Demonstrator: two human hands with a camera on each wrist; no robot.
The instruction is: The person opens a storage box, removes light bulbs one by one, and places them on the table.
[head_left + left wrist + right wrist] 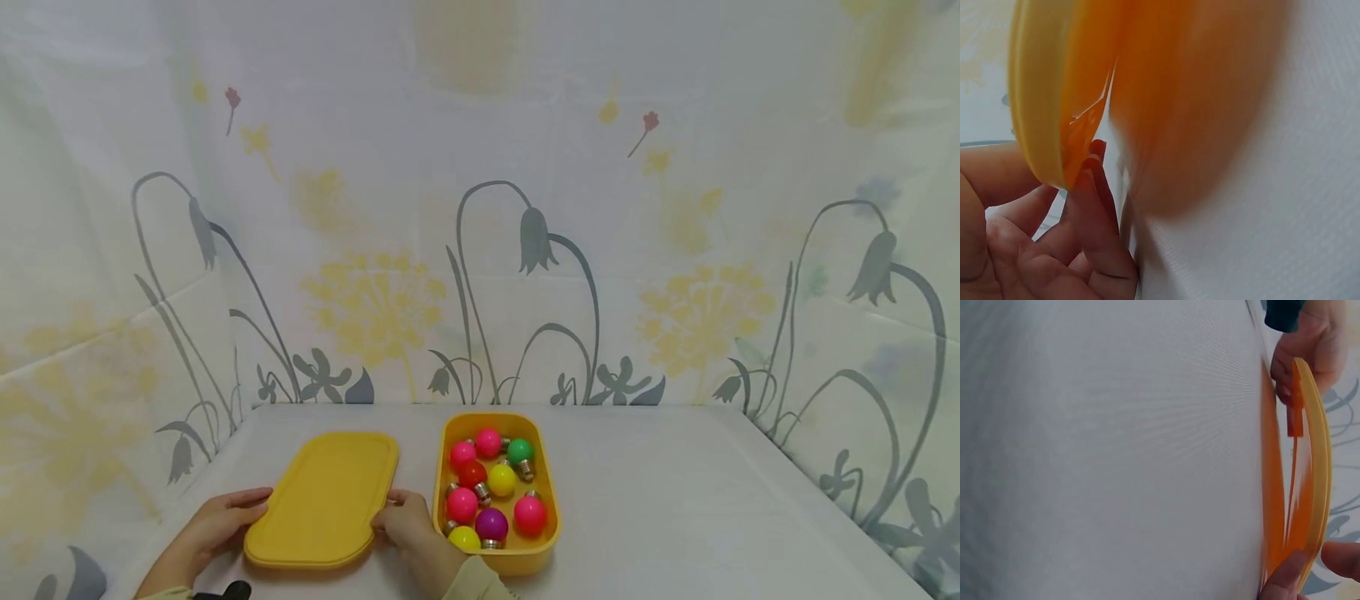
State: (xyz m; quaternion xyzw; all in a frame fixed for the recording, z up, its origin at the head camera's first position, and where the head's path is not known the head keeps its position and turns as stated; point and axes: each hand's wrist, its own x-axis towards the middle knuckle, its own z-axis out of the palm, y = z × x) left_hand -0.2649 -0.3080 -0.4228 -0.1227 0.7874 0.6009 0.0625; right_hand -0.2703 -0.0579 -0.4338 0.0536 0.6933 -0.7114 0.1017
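The fingers (1091,219) of the left hand (217,525) are closed on the left edge of a yellow lid (322,500), which is pinched between them and the thumb. The opposite edge is gripped in the same way by the right hand (416,533): in the right wrist view, the rim is caught between a finger underneath and the thumb at the outer face. The lid is held just above the white table (675,500), left of centre; in both wrist views a gap can be seen under it, and an orange tint is cast on the cloth. Whether its far edge is touching the table cannot be told.

To the right of the lid, just beside the right hand, a yellow box (540,543) is set on the table. Whether it is touched by that hand cannot be told. In the box, round bulbs with metal screw bases are loosely scattered: a green bulb (521,452) is placed at the far right, a purple bulb (492,524) towards the near end, and pink, red and yellow ones are spread around them. Behind the table, a pale curtain (510,125) is printed with grey bellflowers and yellow blooms.
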